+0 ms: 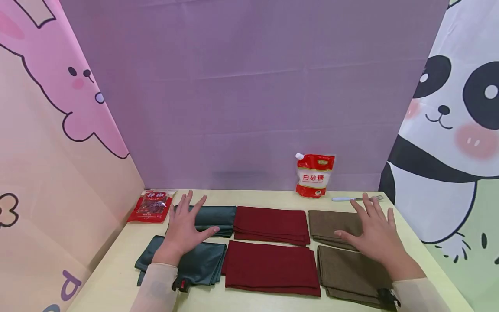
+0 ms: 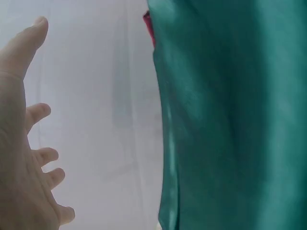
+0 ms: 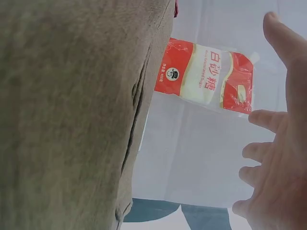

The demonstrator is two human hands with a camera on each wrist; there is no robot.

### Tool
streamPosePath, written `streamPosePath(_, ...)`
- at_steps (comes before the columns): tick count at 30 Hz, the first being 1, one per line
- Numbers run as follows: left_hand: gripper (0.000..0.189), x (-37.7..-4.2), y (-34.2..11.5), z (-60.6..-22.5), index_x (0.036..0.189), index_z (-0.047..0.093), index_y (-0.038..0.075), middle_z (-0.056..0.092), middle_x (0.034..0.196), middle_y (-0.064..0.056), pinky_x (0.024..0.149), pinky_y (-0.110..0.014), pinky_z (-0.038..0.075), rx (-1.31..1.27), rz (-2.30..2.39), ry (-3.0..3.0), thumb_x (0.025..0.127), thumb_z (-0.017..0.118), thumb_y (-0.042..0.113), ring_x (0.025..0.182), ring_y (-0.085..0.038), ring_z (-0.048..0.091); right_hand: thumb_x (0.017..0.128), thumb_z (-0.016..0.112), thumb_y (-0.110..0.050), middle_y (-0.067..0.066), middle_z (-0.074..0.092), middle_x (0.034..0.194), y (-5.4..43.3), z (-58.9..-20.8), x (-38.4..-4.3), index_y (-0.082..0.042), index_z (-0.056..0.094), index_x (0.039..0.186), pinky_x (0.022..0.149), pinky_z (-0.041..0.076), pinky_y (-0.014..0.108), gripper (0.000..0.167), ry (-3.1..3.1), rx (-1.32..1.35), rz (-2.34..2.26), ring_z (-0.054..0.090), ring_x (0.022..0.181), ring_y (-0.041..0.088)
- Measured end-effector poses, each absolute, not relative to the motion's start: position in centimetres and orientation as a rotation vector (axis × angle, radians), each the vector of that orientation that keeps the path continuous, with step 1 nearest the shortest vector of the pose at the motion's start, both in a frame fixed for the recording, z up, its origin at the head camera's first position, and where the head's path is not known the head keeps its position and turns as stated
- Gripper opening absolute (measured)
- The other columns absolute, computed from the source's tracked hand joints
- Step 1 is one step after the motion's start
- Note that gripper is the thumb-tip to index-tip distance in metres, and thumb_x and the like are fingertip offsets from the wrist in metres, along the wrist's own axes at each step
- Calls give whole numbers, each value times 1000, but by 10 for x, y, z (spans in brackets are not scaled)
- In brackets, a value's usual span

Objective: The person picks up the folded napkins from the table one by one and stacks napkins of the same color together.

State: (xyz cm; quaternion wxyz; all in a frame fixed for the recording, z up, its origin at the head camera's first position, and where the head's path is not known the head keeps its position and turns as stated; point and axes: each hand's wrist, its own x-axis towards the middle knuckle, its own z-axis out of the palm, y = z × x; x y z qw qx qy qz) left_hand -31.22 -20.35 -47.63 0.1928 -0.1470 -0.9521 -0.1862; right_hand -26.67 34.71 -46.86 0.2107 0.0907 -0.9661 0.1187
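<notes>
Teal cloths (image 1: pixel 200 264), dark red cloths (image 1: pixel 273 266) and brown cloths (image 1: pixel 347 268) lie folded in two rows on a pale bench (image 1: pixel 121 255), running left to right in that order. The person's left hand (image 1: pixel 185 229) is held over the teal pair and the right hand (image 1: pixel 374 232) over the brown pair, all fingers spread, released and grasping nothing. If a sleeve (image 1: pixel 156 286) dipped low it could ruffle the smooth, probably slippery near teal cloth, while a wide forward sweep by the right hand might nudge the fork (image 1: pixel 343 199) or topple the upright sugar pouch (image 1: pixel 315 177).
</notes>
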Motion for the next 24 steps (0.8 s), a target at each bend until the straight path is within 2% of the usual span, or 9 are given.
streamPosePath(7,104,-306,-193,-466,165,35,31,13,175,-12,122,-72,4,-453,-528,-2654,79,74,75,159,-40,11,83,74,-71,30,21,168,352,-467,-255,-2,40,157,119,-16,70,107,-2666,237,343,2,159,43)
streamPosePath(11,102,-305,-189,-466,164,37,28,17,174,-12,122,-72,6,-485,-544,-2629,81,75,72,158,-39,15,84,74,-71,29,22,168,354,-468,-249,-2,41,156,119,-12,71,105,-2675,227,370,10,157,47)
streamPosePath(15,98,-305,-184,-466,164,38,28,21,172,-13,123,-69,11,-522,-580,-2608,83,77,67,156,-38,21,83,77,-68,30,28,164,359,-470,-245,-1,44,153,117,4,78,102,-2662,209,395,25,149,52)
streamPosePath(19,95,-303,-177,-465,164,37,29,21,172,-11,124,-67,13,-551,-621,-2617,86,77,63,154,-39,25,81,81,-64,31,36,159,364,-471,-241,-1,48,149,103,25,81,98,-2636,201,409,36,139,57)
streamPosePath(22,93,-301,-170,-463,164,39,29,23,172,-10,122,-69,16,-582,-649,-2606,86,79,60,154,-40,27,81,83,-60,31,40,157,368,-470,-237,-1,51,147,93,31,80,94,-2614,203,423,42,133,59)
streamPosePath(24,92,-300,-165,-462,163,40,28,26,171,-11,120,-70,21,-607,-663,-2584,86,80,58,153,-40,28,80,85,-58,32,43,154,370,-467,-235,-1,52,146,91,34,80,92,-2600,210,438,45,130,60)
